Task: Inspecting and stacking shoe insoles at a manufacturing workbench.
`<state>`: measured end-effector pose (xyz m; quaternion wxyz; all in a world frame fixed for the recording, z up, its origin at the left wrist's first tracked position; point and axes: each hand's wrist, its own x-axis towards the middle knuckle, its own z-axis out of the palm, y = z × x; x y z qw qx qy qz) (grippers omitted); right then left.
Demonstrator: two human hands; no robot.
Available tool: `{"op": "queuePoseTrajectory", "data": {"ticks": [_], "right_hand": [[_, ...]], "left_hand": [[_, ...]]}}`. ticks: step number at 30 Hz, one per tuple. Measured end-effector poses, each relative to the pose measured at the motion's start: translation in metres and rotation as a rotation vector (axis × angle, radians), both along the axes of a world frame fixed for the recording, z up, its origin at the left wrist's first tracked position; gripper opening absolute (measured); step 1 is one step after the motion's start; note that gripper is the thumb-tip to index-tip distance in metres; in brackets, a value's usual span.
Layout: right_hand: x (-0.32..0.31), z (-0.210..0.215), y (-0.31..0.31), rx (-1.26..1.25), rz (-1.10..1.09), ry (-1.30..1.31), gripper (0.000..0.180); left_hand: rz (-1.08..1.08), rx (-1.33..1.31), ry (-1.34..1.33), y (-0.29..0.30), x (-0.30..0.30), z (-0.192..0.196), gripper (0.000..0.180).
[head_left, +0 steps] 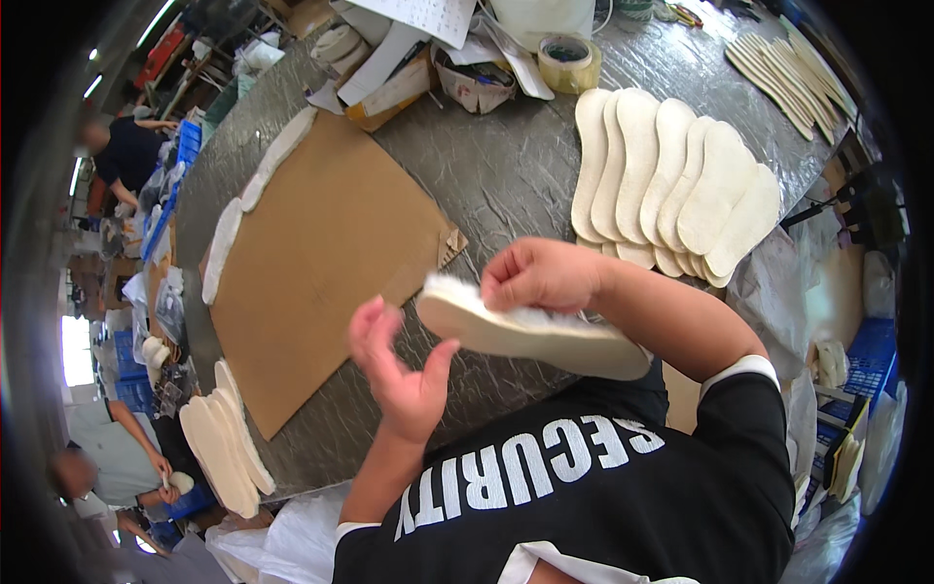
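Note:
A cream insole (545, 343) with fluffy white pile on its upper face is held near my body, over the front edge of the table. My right hand (545, 275) pinches it from above, its fingers closed at the fleecy side. Beside the insole's left end is my left hand (404, 380), slightly blurred, with fingers spread and the thumb close to the rim. Whether that thumb touches the insole, I cannot tell. To the right, several cream insoles (671, 170) lie fanned out in overlapping rows.
A brown cardboard sheet (311, 253) covers the table's left part, with two fleecy insoles (277, 161) along its far-left edge. More insoles (219, 443) are stacked at the near left, others (783, 83) at the far right. A tape roll (569, 66) stands behind. Two people work at left.

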<state>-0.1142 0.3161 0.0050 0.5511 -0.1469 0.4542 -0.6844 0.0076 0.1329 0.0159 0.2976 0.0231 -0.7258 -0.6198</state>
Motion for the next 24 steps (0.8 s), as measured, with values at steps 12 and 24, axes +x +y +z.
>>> {"op": "queuePoseTrajectory", "data": {"ticks": [12,24], "right_hand": [[0.060,-0.028,-0.017,0.176,0.136,0.510,0.012],[0.067,-0.040,-0.025,0.330,0.033,0.290,0.020]], "left_hand": [[-0.620,-0.948,0.028,-0.037,0.019,0.007,0.015],[-0.713,-0.716,-0.166,-0.039,0.012,-0.012,0.019]]}}
